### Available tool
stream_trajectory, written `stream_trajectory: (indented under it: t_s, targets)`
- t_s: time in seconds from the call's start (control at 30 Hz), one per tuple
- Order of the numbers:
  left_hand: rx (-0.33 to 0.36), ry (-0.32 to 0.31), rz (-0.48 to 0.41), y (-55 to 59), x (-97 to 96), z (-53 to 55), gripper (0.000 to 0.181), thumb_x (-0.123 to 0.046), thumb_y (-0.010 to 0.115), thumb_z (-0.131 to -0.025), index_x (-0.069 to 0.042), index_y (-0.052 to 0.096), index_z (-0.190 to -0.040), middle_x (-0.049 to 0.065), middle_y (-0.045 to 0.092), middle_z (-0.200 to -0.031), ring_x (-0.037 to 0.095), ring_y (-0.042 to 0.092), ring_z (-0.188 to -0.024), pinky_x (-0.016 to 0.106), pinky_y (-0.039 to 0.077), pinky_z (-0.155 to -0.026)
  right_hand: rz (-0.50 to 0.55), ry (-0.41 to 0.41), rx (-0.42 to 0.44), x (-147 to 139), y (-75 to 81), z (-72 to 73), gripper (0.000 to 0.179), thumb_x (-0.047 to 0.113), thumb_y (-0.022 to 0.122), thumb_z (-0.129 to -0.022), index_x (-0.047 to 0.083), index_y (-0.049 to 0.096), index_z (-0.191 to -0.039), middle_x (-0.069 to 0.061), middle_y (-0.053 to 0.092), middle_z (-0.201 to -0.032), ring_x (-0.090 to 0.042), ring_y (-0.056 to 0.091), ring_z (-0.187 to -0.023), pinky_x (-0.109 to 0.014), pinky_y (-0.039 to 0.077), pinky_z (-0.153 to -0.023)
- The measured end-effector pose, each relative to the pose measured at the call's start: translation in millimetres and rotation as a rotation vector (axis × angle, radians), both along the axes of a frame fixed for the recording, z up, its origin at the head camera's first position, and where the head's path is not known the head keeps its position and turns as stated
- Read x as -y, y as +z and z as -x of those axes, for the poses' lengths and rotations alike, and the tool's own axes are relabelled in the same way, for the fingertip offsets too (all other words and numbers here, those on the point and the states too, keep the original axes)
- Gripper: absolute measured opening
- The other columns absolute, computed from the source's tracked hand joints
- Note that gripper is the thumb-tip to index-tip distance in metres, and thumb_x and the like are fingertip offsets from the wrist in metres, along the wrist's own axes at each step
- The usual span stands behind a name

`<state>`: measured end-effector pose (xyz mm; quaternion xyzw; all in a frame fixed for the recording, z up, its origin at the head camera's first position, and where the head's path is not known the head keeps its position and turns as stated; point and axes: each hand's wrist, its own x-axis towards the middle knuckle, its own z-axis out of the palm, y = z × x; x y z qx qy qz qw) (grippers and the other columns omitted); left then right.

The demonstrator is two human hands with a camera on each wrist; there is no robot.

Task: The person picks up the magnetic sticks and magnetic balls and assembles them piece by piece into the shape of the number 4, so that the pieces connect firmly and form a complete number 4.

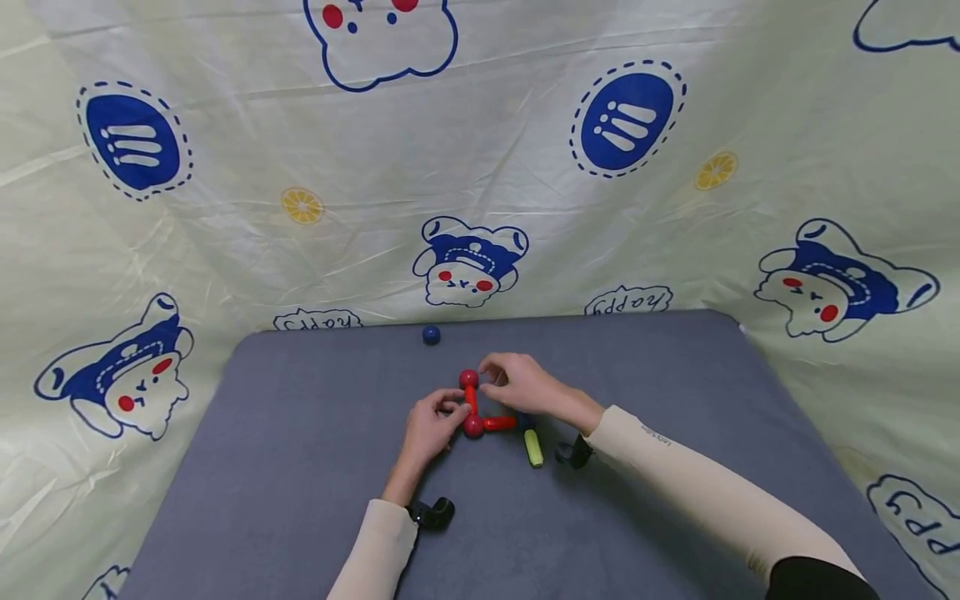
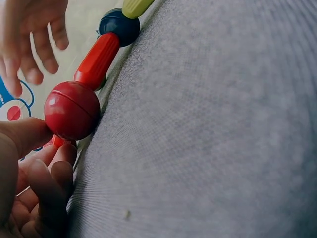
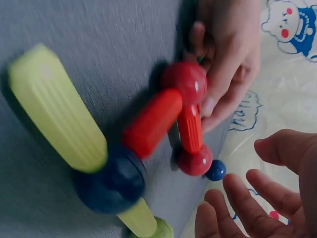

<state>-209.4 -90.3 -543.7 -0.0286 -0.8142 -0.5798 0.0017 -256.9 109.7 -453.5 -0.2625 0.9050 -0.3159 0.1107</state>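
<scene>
Red balls and rods form a corner on the table. My left hand (image 1: 431,430) pinches the red rod (image 3: 191,129) between the near red ball (image 2: 73,111) and the far red ball (image 1: 468,379); its thumb also touches the near ball in the left wrist view. From that near ball a second red rod (image 1: 500,423) runs right to a dark blue ball (image 3: 111,179). A yellow-green rod (image 1: 533,448) joins the blue ball. My right hand (image 1: 528,385) hovers beside the far red ball, fingers relaxed and apart, holding nothing.
A loose blue ball (image 1: 431,335) lies near the back edge of the grey cloth-covered table (image 1: 315,450). Another yellow-green rod (image 3: 139,218) and a green ball (image 3: 164,230) extend beyond the dark blue ball. Behind the table hangs a printed curtain (image 1: 495,183).
</scene>
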Motion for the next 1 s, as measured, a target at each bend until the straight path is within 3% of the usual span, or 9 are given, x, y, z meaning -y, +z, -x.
stream_trajectory:
  t_s: [0.3, 0.57, 0.8, 1.0]
  targets:
    - [0.007, 0.009, 0.011, -1.7, 2.4, 2.1, 0.027, -0.023, 0.075, -0.094, -0.009, 0.074, -0.118, 0.007, 0.074, -0.088, 0.009, 0.051, -0.041, 0.029, 0.048, -0.042, -0.106, 0.015, 0.046, 25, -0.3, 49.5, 0.040, 0.022, 0.070, -0.097, 0.000, 0.065, -0.130, -0.013, 0.073, -0.109, -0.020, 0.067, -0.092, -0.034, 0.059, -0.083]
    - [-0.003, 0.003, 0.014, -2.2, 2.4, 2.8, 0.027, -0.022, 0.076, -0.094, -0.010, 0.074, -0.118, 0.007, 0.075, -0.089, 0.009, 0.052, -0.042, 0.028, 0.048, -0.042, -0.041, -0.029, 0.130, 45, -5.1, 89.2, 0.047, 0.026, 0.068, -0.099, -0.001, 0.059, -0.136, -0.011, 0.072, -0.104, -0.020, 0.065, -0.087, -0.032, 0.054, -0.079]
    - [-0.013, -0.003, 0.008, -3.5, 2.5, 3.6, 0.027, -0.023, 0.076, -0.094, -0.009, 0.074, -0.117, 0.007, 0.074, -0.087, 0.008, 0.051, -0.042, 0.030, 0.048, -0.041, 0.016, -0.120, 0.148, 66, -13.1, 106.2, 0.045, 0.027, 0.068, -0.099, 0.001, 0.061, -0.135, -0.017, 0.069, -0.122, -0.027, 0.067, -0.106, -0.041, 0.055, -0.093]
    - [-0.012, -0.006, -0.012, -5.4, 2.2, 4.4, 0.027, -0.022, 0.075, -0.094, -0.008, 0.074, -0.117, 0.008, 0.075, -0.087, 0.007, 0.052, -0.043, 0.030, 0.049, -0.040, 0.061, -0.180, 0.092, 81, -24.3, 114.1, 0.047, 0.024, 0.066, -0.100, -0.001, 0.058, -0.138, -0.019, 0.067, -0.124, -0.030, 0.064, -0.106, -0.043, 0.055, -0.094]
